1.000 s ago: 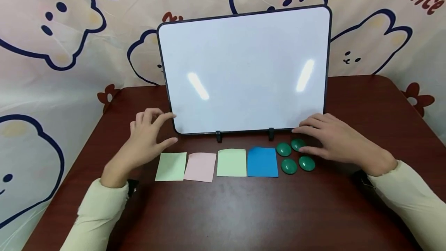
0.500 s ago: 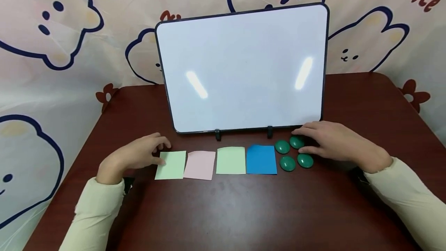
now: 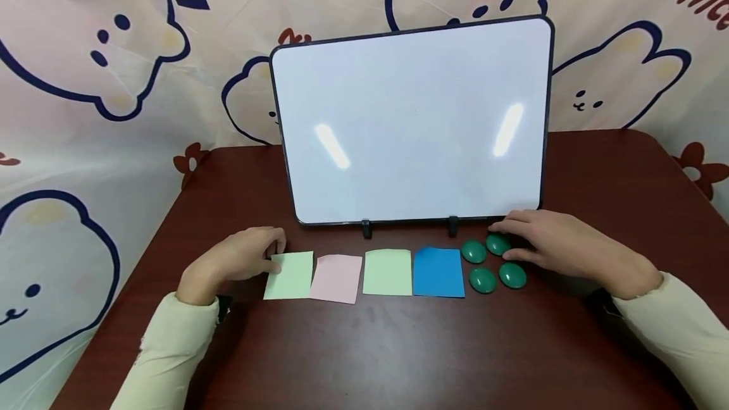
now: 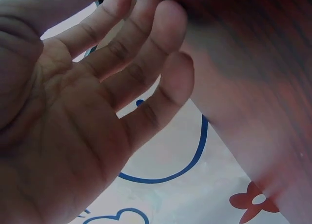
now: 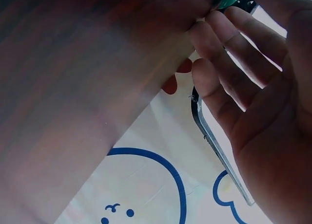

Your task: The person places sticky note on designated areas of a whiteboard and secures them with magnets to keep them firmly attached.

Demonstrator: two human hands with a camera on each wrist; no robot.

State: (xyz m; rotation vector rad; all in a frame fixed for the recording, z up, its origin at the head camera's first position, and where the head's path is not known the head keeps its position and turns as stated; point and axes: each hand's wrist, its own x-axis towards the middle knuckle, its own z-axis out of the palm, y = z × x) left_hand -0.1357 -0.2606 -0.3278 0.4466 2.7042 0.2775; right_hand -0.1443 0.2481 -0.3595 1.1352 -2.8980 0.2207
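My left hand (image 3: pixel 242 255) pinches the upper left corner of the leftmost pale green sticky note (image 3: pixel 293 277), thumb on top; a sliver of green shows at the fingertips in the left wrist view. My right hand (image 3: pixel 560 242) has thumb and index finger curled round the far right green round magnet (image 3: pixel 498 244), which still sits on the table. Its green edge shows beside the fingertips of the right hand (image 5: pixel 258 83) in the right wrist view. A pink note (image 3: pixel 336 278), another pale green note (image 3: pixel 387 272) and a blue note (image 3: pixel 438 273) lie in the same row.
A white board (image 3: pixel 410 119) with a black frame stands behind the notes on small black feet (image 3: pixel 367 228). Other green magnets (image 3: pixel 483 280) lie beside the blue note. The dark red table (image 3: pixel 364 353) backs onto a printed cloth (image 3: pixel 51 112).
My left hand has come down from beside the board to the leftmost note, its fingers closing on the corner. The right index finger has moved closer to the magnet. The head view shifted slightly.
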